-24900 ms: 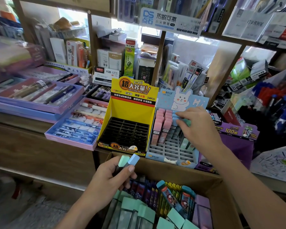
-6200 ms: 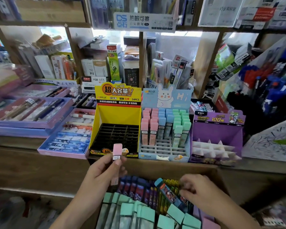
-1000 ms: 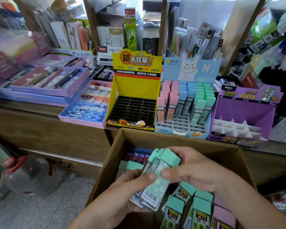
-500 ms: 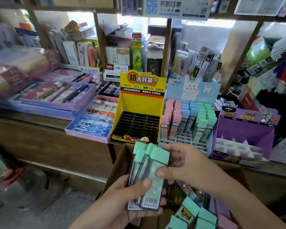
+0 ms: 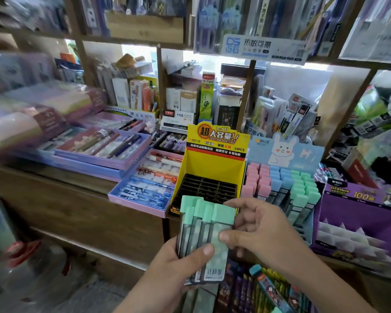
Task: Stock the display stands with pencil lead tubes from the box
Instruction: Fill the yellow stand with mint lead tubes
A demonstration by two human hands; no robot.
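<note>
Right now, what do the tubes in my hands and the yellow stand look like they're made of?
The mint-capped tubes: likely plastic, clear glossy bodies showing dark contents, opaque matte caps. The yellow stand: seemingly printed cardboard, with flat folded panels. Its black grid: probably moulded plastic, thin even ribs.

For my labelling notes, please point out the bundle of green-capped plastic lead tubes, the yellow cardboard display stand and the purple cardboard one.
bundle of green-capped plastic lead tubes (image 5: 216, 265): head view, front tube's body.
yellow cardboard display stand (image 5: 215, 164): head view, bare back wall.
purple cardboard display stand (image 5: 352, 216): head view, inner back wall.
</note>
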